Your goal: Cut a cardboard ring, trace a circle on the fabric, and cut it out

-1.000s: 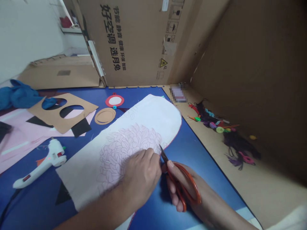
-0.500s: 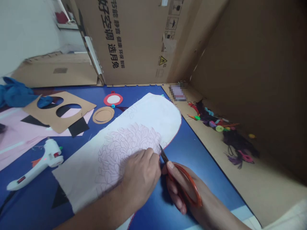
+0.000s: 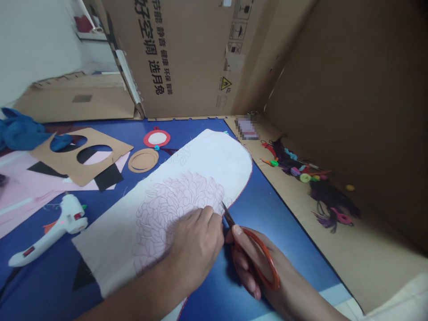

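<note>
From my head camera I look down at my two hands on a blue printed surface (image 3: 287,263). My left hand (image 3: 195,247) lies open and flat, pressing on a long white cloth panel (image 3: 187,178), just inside its edge. My right hand (image 3: 254,263) is closed around one pair of orange-handled scissors (image 3: 256,261), their dark, narrow blades (image 3: 228,215) pointing to the far left, with the tips at the cloth's edge beside my left fingers.

The panel lies in the middle of the surface, its long axis running from near left to far right, and its rounded end is at the far right. A pink line drawing of overlapping petals (image 3: 177,214) covers its middle, and a thin red line follows the curved edge.

To the left lie one white hot glue gun (image 3: 50,238), one pink sheet (image 3: 30,191) and one tan card template (image 3: 78,171) with two oval holes. Black pieces (image 3: 109,177) show at the template's edges. Farther along are two rings: a tan one (image 3: 143,160) and a red one with a white centre (image 3: 157,138). A crumpled blue cloth (image 3: 20,136) sits at the far left.

On a tan board (image 3: 364,249) to the right are colourful pompoms (image 3: 296,171) and dark feathers (image 3: 329,196). A blurred object (image 3: 246,128) lies at the board's far end. Beyond stands a cardboard panel (image 3: 187,58) printed with black Chinese characters.
</note>
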`<state>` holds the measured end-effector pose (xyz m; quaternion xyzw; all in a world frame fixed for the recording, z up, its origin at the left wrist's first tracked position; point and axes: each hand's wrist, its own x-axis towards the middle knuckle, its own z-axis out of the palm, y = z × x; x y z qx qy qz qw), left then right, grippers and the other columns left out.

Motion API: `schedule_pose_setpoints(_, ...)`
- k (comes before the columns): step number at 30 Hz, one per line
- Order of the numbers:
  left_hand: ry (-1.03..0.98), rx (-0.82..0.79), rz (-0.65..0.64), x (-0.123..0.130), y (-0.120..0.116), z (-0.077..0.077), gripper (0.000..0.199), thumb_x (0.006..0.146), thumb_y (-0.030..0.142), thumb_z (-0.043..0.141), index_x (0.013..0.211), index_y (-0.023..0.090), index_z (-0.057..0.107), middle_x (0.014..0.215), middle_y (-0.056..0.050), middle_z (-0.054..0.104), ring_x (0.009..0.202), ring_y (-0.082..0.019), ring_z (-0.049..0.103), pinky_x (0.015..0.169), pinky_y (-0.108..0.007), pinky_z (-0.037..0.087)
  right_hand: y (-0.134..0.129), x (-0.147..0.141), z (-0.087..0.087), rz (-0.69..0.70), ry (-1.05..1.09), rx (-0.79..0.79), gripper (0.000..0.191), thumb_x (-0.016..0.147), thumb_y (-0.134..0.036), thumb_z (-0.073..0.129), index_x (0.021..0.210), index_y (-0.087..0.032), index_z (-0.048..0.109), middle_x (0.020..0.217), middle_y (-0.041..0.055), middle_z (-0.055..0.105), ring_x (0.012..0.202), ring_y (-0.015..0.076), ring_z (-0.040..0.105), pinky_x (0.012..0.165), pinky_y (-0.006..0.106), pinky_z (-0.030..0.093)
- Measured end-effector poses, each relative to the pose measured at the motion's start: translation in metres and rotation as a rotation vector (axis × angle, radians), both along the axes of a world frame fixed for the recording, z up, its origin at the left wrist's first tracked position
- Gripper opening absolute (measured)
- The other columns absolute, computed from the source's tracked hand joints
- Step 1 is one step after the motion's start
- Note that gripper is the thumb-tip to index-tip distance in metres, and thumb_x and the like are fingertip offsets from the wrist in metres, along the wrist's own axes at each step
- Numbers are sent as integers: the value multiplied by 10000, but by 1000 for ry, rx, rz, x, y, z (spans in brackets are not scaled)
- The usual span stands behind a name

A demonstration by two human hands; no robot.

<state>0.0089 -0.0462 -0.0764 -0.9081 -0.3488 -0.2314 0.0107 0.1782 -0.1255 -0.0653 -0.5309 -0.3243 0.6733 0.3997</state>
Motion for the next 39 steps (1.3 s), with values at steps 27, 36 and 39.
schedule_pose_setpoints(27, 12, 10, -4, 0, -1, 0, 276, 982, 40, 494, 788, 229, 551, 749, -15, 563, 677, -221, 561, 625, -388, 412, 4, -2, 5, -74, 108, -59, 577, 931, -770, 693, 916, -202, 593, 580, -85, 461, 398, 60, 342, 387, 205, 273)
schedule_pose_setpoints(36, 22, -21, -2, 0, -1, 2, 288, 1011, 58, 486, 789, 226, 559, 755, -15, 568, 683, -217, 566, 634, -388, 423, 0, -2, 7, -104, 105, -59, 592, 916, -789, 697, 913, -203, 618, 544, -95, 430, 382, 60, 302, 396, 223, 249)
schedule_pose_setpoints(39, 29, -8, 0, 0, -1, 0, 283, 1007, 61, 495, 788, 229, 559, 754, -15, 567, 683, -222, 564, 631, -393, 421, 1, -2, 8, -99, 93, -51, 608, 910, -807, 689, 886, -205, 606, 534, -96, 426, 377, 60, 303, 395, 225, 241)
